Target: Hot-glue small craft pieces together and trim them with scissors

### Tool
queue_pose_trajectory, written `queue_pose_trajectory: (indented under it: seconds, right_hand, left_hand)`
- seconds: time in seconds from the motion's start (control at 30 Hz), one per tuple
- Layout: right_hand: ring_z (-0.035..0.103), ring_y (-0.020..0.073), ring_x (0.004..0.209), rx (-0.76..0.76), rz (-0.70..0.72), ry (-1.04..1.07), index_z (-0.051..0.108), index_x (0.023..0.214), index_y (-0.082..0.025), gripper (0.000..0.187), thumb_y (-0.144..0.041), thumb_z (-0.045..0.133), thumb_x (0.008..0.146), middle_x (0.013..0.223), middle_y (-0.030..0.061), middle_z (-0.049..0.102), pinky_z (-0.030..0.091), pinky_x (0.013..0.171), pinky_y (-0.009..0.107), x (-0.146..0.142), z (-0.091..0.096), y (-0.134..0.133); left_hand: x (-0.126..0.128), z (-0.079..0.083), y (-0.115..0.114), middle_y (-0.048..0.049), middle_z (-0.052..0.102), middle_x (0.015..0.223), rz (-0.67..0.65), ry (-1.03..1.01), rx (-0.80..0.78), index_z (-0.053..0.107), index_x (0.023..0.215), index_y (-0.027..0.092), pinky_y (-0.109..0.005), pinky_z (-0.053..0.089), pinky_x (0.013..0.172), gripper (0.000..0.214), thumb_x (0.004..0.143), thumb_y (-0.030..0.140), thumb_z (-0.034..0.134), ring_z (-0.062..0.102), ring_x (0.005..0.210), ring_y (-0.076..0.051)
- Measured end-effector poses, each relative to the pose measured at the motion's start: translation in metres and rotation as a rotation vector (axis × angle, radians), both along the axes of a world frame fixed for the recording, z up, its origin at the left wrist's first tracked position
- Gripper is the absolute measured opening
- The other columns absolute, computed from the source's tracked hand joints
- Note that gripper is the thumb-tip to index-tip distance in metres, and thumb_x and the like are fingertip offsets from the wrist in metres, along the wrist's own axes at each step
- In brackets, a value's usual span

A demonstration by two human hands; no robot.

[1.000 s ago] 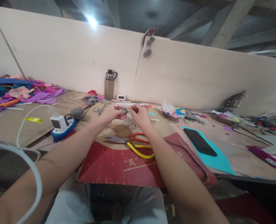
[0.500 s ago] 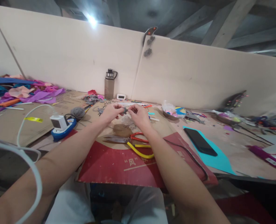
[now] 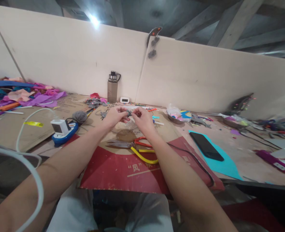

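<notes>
My left hand (image 3: 115,116) and my right hand (image 3: 143,120) meet over the middle of the board, fingertips pinched around a small dark grey piece (image 3: 129,113). The fingers partly cover it, and its exact kind is too small to make out. Just below the hands, a clear, crumpled-looking patch (image 3: 124,133) lies on the cardboard. Nearer to me rest scissors (image 3: 120,144) with blades pointing left and a red handle. Beside them curves a yellow-handled tool (image 3: 144,158), partly behind my right forearm.
A red and brown cardboard sheet (image 3: 104,174) lies beneath my arms. On the left are a blue power strip (image 3: 64,137), grey yarn ball (image 3: 79,116) and coloured paper scraps (image 3: 43,98). Behind stands a bottle (image 3: 112,88). To the right are a phone (image 3: 206,146) and bowl (image 3: 178,119).
Both hands stay pinched at the same place, with only slight finger movement around the small grey piece. The whole view has shifted very slightly.
</notes>
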State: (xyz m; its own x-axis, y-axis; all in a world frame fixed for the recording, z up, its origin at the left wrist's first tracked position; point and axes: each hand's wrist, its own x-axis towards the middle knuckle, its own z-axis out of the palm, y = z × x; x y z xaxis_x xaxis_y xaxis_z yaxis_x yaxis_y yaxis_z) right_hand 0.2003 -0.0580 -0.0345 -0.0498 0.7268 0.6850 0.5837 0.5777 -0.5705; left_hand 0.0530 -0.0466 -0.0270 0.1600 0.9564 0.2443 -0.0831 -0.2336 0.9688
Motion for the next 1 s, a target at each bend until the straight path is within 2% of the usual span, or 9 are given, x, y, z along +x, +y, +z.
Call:
queue_pose_trajectory:
  seconds: [0.27,0.4,0.5,0.57,0.7,0.83,1.0]
  right_hand:
    - [0.048,0.0119,0.061,-0.017,-0.012,-0.005,0.054,0.069,-0.019,0.007,-0.023,0.051,0.074,0.065,-0.0017,0.056,0.036,0.061,0.025,-0.0017,0.0016,-0.0020]
    - [0.048,0.0120,0.060,-0.022,-0.022,-0.012,0.054,0.068,-0.019,0.012,-0.026,0.051,0.076,0.064,-0.0013,0.056,0.035,0.060,0.025,-0.0029,0.0027,-0.0041]
    - [0.048,0.0122,0.061,-0.031,-0.039,-0.026,0.055,0.068,-0.019,0.015,-0.029,0.049,0.078,0.064,-0.0009,0.057,0.035,0.060,0.025,-0.0029,0.0031,-0.0047]
    - [0.049,0.0124,0.061,-0.031,-0.057,-0.030,0.056,0.069,-0.018,0.018,-0.030,0.048,0.079,0.065,-0.0005,0.058,0.035,0.061,0.025,-0.0022,0.0034,-0.0049]
    - [0.049,0.0130,0.063,-0.014,-0.093,-0.031,0.055,0.069,-0.018,0.022,-0.031,0.044,0.082,0.066,0.0004,0.058,0.035,0.062,0.026,-0.0002,0.0051,-0.0060]
    - [0.048,0.0138,0.063,0.033,-0.111,-0.053,0.053,0.069,-0.019,0.021,-0.030,0.042,0.084,0.067,0.0014,0.058,0.035,0.063,0.027,0.0001,0.0067,-0.0077]
    - [0.049,0.0141,0.064,0.016,-0.052,0.000,0.053,0.085,-0.019,0.012,-0.029,0.049,0.079,0.069,0.0004,0.056,0.036,0.064,0.027,-0.0010,0.0059,-0.0082]
  left_hand:
    - [0.0001,0.0033,-0.0032,-0.0019,0.063,0.067,-0.019,-0.030,-0.045,0.056,0.078,0.013,-0.021,0.046,0.047,0.016,0.068,0.021,0.066,0.064,0.056,-0.012]
    - [-0.0014,0.0028,-0.0029,0.0004,0.058,0.062,0.073,0.056,0.067,0.059,0.071,0.014,-0.015,0.034,0.039,0.011,0.066,0.022,0.066,0.056,0.053,-0.008]
    - [-0.0018,0.0016,-0.0013,0.0023,0.053,0.055,0.083,0.065,0.102,0.060,0.066,0.014,-0.016,0.028,0.037,0.010,0.066,0.022,0.065,0.046,0.046,-0.005]
    - [-0.0015,0.0009,-0.0002,0.0020,0.053,0.054,0.053,0.055,0.088,0.061,0.067,0.013,-0.017,0.030,0.039,0.010,0.067,0.022,0.065,0.044,0.045,-0.005]
    - [-0.0002,0.0007,-0.0005,-0.0004,0.058,0.061,-0.005,0.028,0.076,0.062,0.072,0.012,-0.018,0.038,0.044,0.011,0.067,0.021,0.067,0.052,0.052,-0.007]
    - [0.0008,0.0028,-0.0042,-0.0002,0.058,0.064,-0.016,0.039,0.073,0.061,0.073,0.012,-0.018,0.039,0.044,0.012,0.066,0.020,0.067,0.054,0.054,-0.007]
    - [0.0013,0.0039,-0.0051,0.0000,0.058,0.062,0.018,0.031,0.056,0.060,0.071,0.012,-0.018,0.038,0.044,0.010,0.067,0.018,0.067,0.055,0.053,-0.007]
